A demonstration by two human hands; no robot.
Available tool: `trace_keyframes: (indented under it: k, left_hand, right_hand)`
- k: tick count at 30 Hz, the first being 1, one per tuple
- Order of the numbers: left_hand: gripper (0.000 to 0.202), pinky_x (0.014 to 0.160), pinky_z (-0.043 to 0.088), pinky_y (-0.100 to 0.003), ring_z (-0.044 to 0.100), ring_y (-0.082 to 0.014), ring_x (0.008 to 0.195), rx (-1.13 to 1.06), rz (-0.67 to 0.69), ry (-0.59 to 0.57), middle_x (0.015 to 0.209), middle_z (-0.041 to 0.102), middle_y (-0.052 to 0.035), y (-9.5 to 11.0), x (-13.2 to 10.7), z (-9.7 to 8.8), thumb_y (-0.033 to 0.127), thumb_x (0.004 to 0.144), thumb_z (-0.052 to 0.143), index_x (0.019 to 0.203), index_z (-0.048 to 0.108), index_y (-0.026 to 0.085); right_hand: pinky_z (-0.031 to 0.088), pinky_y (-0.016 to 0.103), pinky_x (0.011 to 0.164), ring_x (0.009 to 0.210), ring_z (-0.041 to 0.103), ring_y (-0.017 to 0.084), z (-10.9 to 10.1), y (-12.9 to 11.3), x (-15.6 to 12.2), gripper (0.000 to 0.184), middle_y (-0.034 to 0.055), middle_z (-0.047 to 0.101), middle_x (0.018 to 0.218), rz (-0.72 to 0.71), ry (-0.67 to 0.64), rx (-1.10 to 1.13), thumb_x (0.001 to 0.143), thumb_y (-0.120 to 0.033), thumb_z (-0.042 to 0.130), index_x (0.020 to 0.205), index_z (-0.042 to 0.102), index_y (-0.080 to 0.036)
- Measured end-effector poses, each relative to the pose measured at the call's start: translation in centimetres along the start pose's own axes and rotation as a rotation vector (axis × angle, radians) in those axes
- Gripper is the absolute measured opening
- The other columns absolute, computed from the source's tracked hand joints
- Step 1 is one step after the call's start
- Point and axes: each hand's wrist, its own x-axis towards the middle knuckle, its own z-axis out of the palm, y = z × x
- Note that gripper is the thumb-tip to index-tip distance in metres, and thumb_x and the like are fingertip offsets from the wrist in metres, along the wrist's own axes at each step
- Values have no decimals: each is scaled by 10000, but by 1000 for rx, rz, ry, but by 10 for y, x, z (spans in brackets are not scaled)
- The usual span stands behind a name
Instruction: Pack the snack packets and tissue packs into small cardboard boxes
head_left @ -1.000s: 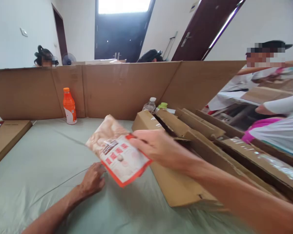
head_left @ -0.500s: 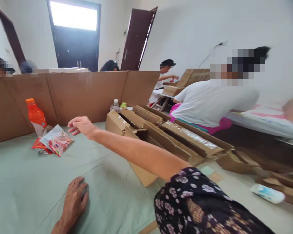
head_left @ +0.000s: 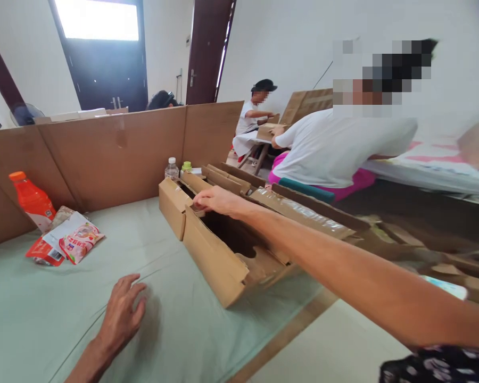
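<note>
My right hand [head_left: 215, 201] has its fingers curled over the far end wall of a long open cardboard box [head_left: 207, 255], the nearest in a group of boxes. Its fingertips are partly hidden at that edge. The box's dark inside shows below my forearm. On the left, my left hand [head_left: 122, 308] hovers just over the green cloth [head_left: 175, 330], fingers loosely spread and holding nothing. Beyond it lie a pink-and-white snack packet [head_left: 80, 243] and a red packet [head_left: 43, 250], beside an orange bottle [head_left: 32, 199].
A tall cardboard partition [head_left: 112, 159] stands along the far side. A clear bottle [head_left: 171, 168] and a green-capped container [head_left: 187, 167] stand behind the boxes. More cardboard boxes [head_left: 303, 210] lie to the right. A person in a white shirt [head_left: 331, 149] sits beyond them; others are farther back.
My right hand has moved right, from beside the snack packets to the box's end wall. My left hand has lifted slightly and its fingers have spread. The view has shifted right.
</note>
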Motion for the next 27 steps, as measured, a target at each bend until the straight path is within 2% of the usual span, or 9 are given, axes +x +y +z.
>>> trace_keyframes:
  k: [3, 5, 8, 12, 15, 18, 20, 24, 27]
  left_hand:
    - [285, 948, 606, -448, 696, -272, 1125, -18, 34, -50, 1246, 715, -117, 9, 49, 3, 137, 854, 564, 1088, 701, 222]
    - [303, 986, 591, -436, 687, -259, 1154, -34, 48, -77, 1292, 693, -119, 11, 83, 5, 137, 859, 569, 1127, 686, 215]
    - [397, 1020, 573, -436, 659, -261, 1219, -48, 48, -91, 1392, 629, -152, 12, 136, 10, 127, 872, 534, 1254, 625, 185]
    - [662, 959, 598, -386, 649, -247, 1227, -56, 57, -113, 1570, 464, -163, 14, 202, 21, 103, 842, 520, 1491, 426, 192]
    - [751, 950, 591, -360, 622, -247, 1262, -43, 80, -136, 1621, 396, -150, 19, 240, 32, 73, 816, 520, 1538, 365, 212]
    - [644, 956, 579, -354, 631, -244, 1231, -14, 100, -176, 1460, 569, -110, 23, 261, 42, 67, 810, 540, 1432, 502, 230]
    - [500, 912, 587, -343, 670, -235, 1131, 10, 94, -196, 1301, 650, -86, 23, 264, 47, 77, 824, 543, 1293, 608, 235]
    - [367, 884, 585, -334, 675, -225, 1069, 53, 48, -185, 1213, 649, -89, 20, 256, 51, 57, 844, 513, 1133, 675, 214]
    - [344, 876, 586, -319, 675, -209, 1037, 66, 39, -193, 1186, 657, -72, 18, 247, 51, 42, 837, 513, 1068, 699, 217]
  right_hand:
    - [516, 341, 908, 1049, 699, 302, 5, 10, 10, 132, 105, 767, 890, -4, -31, -101, 788, -127, 629, 674, 683, -166]
    - [490, 345, 948, 1110, 673, 309, 8, 14, 14, 99, 117, 770, 956, -17, -53, -123, 769, -100, 630, 740, 697, -166]
    - [504, 312, 915, 1069, 682, 251, 10, 17, 16, 241, 100, 775, 1042, -51, -103, -80, 800, -96, 588, 988, 717, -176]
    - [531, 254, 847, 1069, 690, 177, 10, 14, 17, 525, 119, 724, 1270, -105, -156, 22, 839, -57, 455, 1334, 596, -161]
    - [522, 228, 853, 1055, 693, 154, 8, 11, 20, 552, 93, 741, 1235, -163, -215, 31, 787, -16, 441, 1278, 650, -158]
    - [511, 236, 826, 932, 695, 164, 5, 11, 28, 406, 46, 781, 1005, -187, -255, -47, 751, -28, 475, 1010, 757, -162]
    - [498, 246, 819, 927, 680, 180, 2, 15, 35, 347, 41, 774, 975, -183, -228, -123, 770, -61, 501, 967, 767, -164]
    - [466, 256, 876, 1036, 654, 223, -6, 23, 53, 306, 63, 763, 1081, -176, -167, -272, 772, -101, 563, 988, 767, -175]
    - [475, 266, 831, 975, 675, 245, -8, 24, 62, 222, 70, 775, 998, -173, -197, -357, 752, -145, 614, 901, 773, -191]
